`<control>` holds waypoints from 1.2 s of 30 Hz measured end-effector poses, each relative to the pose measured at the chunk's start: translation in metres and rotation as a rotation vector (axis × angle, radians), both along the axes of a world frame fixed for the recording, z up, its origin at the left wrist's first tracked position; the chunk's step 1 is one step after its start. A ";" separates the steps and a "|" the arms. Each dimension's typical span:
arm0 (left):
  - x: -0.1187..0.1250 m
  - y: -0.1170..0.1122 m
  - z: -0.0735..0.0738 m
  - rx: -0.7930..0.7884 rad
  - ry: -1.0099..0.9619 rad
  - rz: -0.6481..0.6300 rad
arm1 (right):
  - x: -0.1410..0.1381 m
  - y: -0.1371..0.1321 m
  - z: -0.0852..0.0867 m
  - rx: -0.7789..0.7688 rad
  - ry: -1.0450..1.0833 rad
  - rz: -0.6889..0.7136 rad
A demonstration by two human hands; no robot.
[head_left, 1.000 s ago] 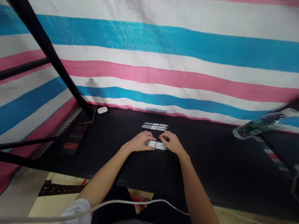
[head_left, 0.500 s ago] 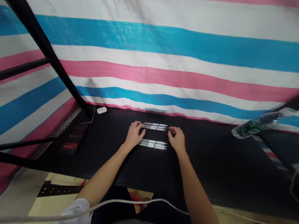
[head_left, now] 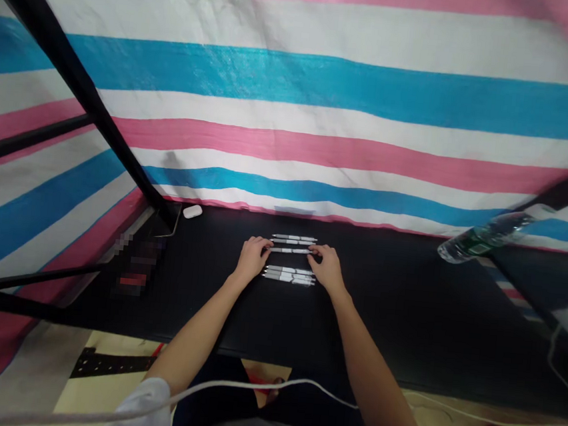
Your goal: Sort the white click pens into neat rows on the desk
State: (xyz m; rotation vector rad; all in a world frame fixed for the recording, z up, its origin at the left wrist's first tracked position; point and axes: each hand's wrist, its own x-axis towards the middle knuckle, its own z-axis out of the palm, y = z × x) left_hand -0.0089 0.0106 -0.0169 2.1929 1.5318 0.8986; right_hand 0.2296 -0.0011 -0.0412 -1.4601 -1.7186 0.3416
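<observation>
A white-and-grey pen (head_left: 290,250) lies level between my two hands, a little apart from the others. My left hand (head_left: 253,257) pinches its left end between thumb and fingers, and my right hand (head_left: 326,265) pinches its right end. Just beyond it, two similar pens (head_left: 294,239) rest side by side. Nearer to me a second group of pens (head_left: 288,276) lies close together, parallel to the held one. All of them are on the black table (head_left: 380,303).
A clear plastic bottle (head_left: 482,240) lies at the right back. At the left back are a small white case (head_left: 192,211) and a blurred dark item with red (head_left: 133,280). Black frame bars rise on both sides before a striped sheet (head_left: 322,129). A white cable (head_left: 247,385) crosses in front of me.
My right hand has moved left and closed on a pen's right end. That pen has come towards me, away from the far group, with both hands on it.
</observation>
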 end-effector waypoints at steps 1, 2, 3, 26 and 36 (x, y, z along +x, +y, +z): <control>0.000 0.001 0.000 -0.002 -0.038 -0.007 | 0.001 0.000 0.001 -0.022 0.005 0.001; 0.000 0.001 0.000 -0.006 -0.094 -0.015 | 0.002 0.000 0.002 -0.043 0.019 0.001; 0.000 0.001 0.001 -0.016 -0.169 -0.021 | 0.003 0.000 0.004 -0.064 0.048 -0.001; 0.011 -0.004 0.013 -0.281 -0.863 -0.080 | -0.011 -0.010 0.038 -0.326 1.013 0.214; 0.010 -0.006 0.018 -0.192 -0.791 -0.088 | -0.009 -0.008 0.035 -0.275 0.940 0.171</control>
